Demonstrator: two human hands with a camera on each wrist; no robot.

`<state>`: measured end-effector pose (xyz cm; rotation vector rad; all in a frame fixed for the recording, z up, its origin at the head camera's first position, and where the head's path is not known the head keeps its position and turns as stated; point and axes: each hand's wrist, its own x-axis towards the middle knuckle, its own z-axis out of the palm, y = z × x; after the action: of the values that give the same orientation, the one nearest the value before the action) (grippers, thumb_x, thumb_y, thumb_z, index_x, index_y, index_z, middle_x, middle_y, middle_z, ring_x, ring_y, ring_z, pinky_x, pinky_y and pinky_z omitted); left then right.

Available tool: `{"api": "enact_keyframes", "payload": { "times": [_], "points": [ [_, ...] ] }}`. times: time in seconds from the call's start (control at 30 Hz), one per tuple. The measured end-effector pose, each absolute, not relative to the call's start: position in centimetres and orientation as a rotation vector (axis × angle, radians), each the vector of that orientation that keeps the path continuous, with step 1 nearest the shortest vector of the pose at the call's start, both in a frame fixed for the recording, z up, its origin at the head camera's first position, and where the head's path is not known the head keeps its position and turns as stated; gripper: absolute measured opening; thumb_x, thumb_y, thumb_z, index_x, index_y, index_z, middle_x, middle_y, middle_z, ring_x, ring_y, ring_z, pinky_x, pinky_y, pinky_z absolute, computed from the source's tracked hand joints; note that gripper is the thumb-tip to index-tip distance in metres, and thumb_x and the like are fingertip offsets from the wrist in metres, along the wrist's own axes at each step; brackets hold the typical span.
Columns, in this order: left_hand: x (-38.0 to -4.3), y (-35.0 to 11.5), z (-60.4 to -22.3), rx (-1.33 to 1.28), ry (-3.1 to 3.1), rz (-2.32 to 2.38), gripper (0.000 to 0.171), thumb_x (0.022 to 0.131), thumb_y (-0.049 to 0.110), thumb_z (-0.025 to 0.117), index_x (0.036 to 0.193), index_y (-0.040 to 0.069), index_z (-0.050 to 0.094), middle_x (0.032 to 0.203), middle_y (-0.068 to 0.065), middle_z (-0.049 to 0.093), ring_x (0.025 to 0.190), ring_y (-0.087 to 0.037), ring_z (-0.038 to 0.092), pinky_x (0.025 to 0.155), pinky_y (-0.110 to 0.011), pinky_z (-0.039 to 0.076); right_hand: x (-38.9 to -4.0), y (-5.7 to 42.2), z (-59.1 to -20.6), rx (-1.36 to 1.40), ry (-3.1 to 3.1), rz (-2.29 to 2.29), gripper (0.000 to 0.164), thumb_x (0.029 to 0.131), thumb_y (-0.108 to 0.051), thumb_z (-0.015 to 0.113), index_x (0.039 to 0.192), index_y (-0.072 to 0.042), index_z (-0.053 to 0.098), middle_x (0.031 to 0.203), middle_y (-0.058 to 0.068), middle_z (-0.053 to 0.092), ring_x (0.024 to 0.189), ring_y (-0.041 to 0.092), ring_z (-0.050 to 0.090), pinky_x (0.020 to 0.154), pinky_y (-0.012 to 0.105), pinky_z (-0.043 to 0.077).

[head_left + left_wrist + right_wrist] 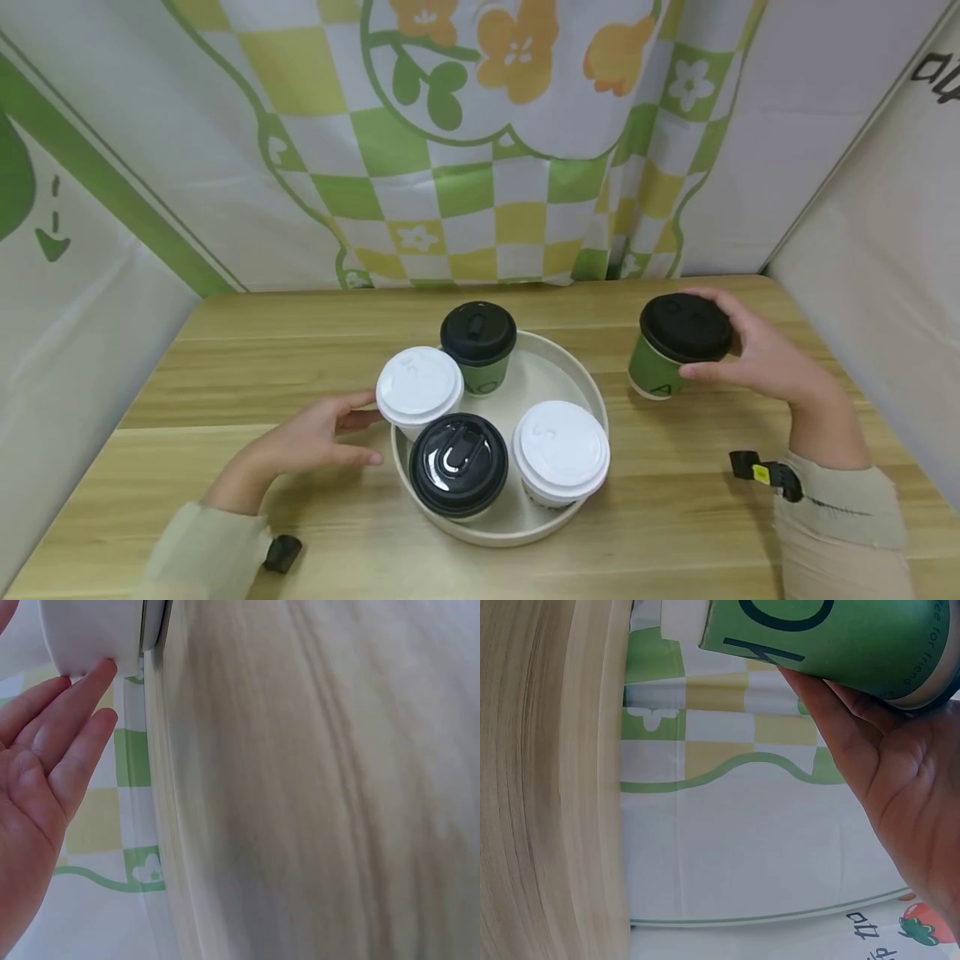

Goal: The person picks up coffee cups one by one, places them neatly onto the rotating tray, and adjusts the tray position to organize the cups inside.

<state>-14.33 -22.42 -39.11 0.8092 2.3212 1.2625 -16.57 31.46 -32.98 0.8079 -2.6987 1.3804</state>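
My right hand (772, 367) grips a green paper cup (654, 367) with a black lid (686, 327), right of the round tray (588, 379). In the right wrist view, dark lettering runs over the green cup (832, 641), fingers behind it. My left hand (318, 437) is at the tray's left side, fingers extended beside a white-lidded cup (420, 387). The left wrist view shows its fingertips against a white curved surface (94, 634). Also on the tray are a green cup (483, 377) with a black lid, a glossy black-lidded cup (459, 467) and another white-lidded cup (561, 454).
Everything stands on a wooden table (315, 333). A checked, flowered curtain (480, 200) hangs along its back edge, with white fabric walls (877, 275) at the sides. Black straps sit at both wrists.
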Motion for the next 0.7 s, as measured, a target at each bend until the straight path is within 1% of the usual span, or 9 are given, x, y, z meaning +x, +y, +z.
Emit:
{"api": "enact_keyframes", "payload": {
  "times": [0.13,0.3,0.7],
  "points": [
    [-14.6,-22.2,-39.2,0.813,2.326,1.258,0.079,0.085,0.018,0.079,0.146,-0.010,0.039,0.146,-0.029,0.048,0.129,-0.046,0.053,0.108,-0.053,0.040,-16.5,31.4,-33.1,0.821,-2.685,1.386,0.084,0.076,0.008,0.079,0.147,-0.008,0.038,0.130,-0.015,0.057,0.112,-0.001,0.058,0.086,0.011,0.049],
    [-14.9,-22.1,-39.3,0.809,2.312,1.264,0.080,0.084,0.017,0.079,0.146,-0.012,0.037,0.147,-0.031,0.046,0.132,-0.047,0.050,0.110,-0.053,0.037,-16.5,31.4,-33.2,0.813,-2.681,1.375,0.084,0.075,0.008,0.079,0.147,-0.008,0.039,0.130,-0.015,0.056,0.112,-0.001,0.058,0.086,0.011,0.049],
    [-15.4,-21.9,-39.4,0.808,2.321,1.258,0.076,0.084,0.016,0.079,0.143,-0.012,0.041,0.145,-0.031,0.047,0.132,-0.048,0.049,0.109,-0.052,0.039,-16.2,31.2,-32.9,0.840,-2.678,1.377,0.084,0.075,0.008,0.079,0.147,-0.008,0.039,0.132,-0.013,0.056,0.113,0.000,0.058,0.086,0.012,0.049]
  ]
}}
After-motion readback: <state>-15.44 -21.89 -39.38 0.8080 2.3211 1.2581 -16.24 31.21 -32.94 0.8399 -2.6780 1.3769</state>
